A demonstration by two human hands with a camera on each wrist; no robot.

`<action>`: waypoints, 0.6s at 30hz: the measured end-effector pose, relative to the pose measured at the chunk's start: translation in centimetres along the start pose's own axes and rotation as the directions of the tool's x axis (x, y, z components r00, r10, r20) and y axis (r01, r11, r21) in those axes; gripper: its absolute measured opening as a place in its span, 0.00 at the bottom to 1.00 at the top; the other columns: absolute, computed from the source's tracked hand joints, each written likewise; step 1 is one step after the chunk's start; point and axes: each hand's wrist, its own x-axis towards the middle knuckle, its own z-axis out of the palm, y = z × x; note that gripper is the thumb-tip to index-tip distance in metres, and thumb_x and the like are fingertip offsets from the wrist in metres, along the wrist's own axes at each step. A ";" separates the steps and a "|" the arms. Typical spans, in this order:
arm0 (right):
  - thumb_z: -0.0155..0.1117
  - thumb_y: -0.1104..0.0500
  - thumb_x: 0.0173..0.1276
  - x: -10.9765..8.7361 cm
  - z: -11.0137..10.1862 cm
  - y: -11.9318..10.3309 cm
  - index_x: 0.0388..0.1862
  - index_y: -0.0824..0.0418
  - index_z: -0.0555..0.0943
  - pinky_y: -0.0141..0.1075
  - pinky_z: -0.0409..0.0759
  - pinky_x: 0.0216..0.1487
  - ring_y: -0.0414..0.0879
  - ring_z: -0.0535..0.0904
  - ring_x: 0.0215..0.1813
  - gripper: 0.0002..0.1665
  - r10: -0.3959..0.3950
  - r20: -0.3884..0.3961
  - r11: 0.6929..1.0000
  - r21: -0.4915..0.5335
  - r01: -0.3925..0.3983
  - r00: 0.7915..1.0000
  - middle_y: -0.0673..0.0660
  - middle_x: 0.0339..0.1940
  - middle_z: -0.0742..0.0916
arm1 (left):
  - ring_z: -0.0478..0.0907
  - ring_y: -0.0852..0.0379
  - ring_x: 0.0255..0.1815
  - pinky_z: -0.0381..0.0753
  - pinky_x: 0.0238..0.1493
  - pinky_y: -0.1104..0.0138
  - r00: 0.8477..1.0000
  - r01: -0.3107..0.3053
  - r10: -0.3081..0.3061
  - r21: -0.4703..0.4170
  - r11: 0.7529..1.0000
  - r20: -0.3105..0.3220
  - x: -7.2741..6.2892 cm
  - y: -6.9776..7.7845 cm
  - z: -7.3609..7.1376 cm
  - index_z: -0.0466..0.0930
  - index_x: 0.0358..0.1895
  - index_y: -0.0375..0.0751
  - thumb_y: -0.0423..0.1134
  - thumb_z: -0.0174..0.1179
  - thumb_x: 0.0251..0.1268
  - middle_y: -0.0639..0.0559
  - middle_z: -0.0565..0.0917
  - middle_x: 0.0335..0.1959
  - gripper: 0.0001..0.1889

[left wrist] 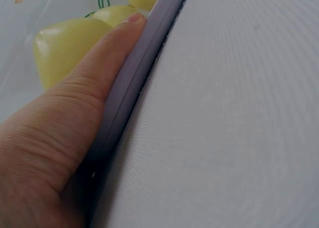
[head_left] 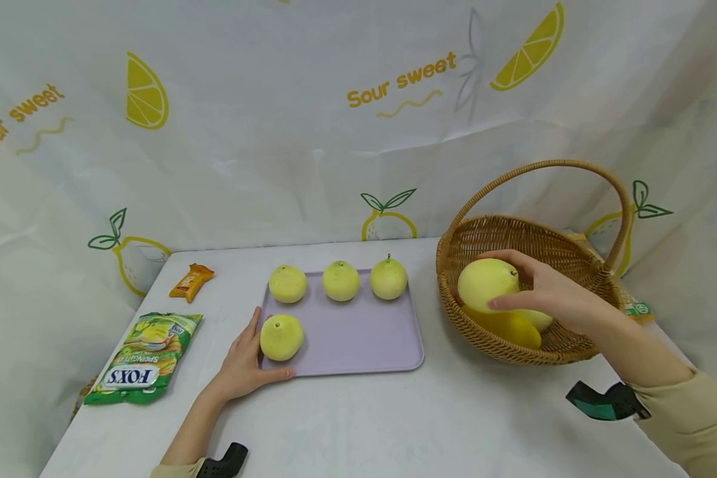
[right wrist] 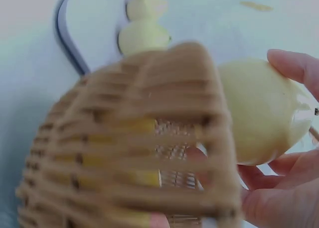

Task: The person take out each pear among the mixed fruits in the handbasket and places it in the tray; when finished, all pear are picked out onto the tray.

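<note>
My right hand (head_left: 540, 285) grips a pale yellow pear (head_left: 487, 284) over the wicker basket (head_left: 573, 348), thumb on the near side and fingers behind it. In the right wrist view the pear (right wrist: 264, 111) shows beside the blurred basket rim. Below it in the basket lie a deeper yellow fruit (head_left: 508, 329) and another pale one, partly hidden. My left hand (head_left: 243, 362) rests at the front left corner of the lilac tray (head_left: 352, 338), its thumb (left wrist: 99, 63) stretched along the rim. On the tray, one pear (head_left: 281, 337) sits near that hand; three more stand along the back edge.
A green snack bag (head_left: 146, 358) and a small orange wrapped snack (head_left: 192, 282) lie left of the tray. The basket's tall handle (head_left: 550, 163) arches over its opening at the right. Another packet (head_left: 638, 309) shows partly behind the basket. A printed white cloth hangs behind the table.
</note>
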 end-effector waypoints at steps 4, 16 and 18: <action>0.70 0.56 0.63 0.3 0.8 -0.4 0.73 0.53 0.61 0.45 0.74 0.49 0.56 0.71 0.54 0.42 -0.013 -0.007 0.998 0.063 0.013 1.000 0.62 0.59 0.74 | 0.40 0.30 0.76 0.39 0.68 0.34 1.000 -0.004 0.004 0.006 1.000 -0.003 0.0 -0.1 0.0 0.50 0.77 0.33 0.58 0.75 0.45 0.35 0.37 0.78 0.60; 0.66 0.60 0.66 1.1 3.1 -1.8 0.74 0.52 0.61 0.37 0.77 0.52 0.55 0.68 0.59 0.39 -0.048 -0.047 0.961 0.269 0.059 0.998 0.63 0.67 0.67 | 0.40 0.30 0.76 0.39 0.68 0.34 1.000 -0.013 0.013 0.003 1.000 -0.003 0.1 -0.1 0.0 0.50 0.77 0.35 0.58 0.74 0.46 0.34 0.36 0.78 0.59; 0.67 0.59 0.66 1.2 3.6 -2.1 0.74 0.53 0.61 0.40 0.74 0.54 0.55 0.67 0.61 0.40 -0.056 -0.065 0.963 0.260 0.071 0.996 0.61 0.68 0.65 | 0.39 0.30 0.76 0.38 0.68 0.35 1.000 -0.017 0.017 0.003 1.000 -0.004 0.1 -0.2 0.0 0.50 0.77 0.35 0.58 0.74 0.46 0.34 0.36 0.78 0.59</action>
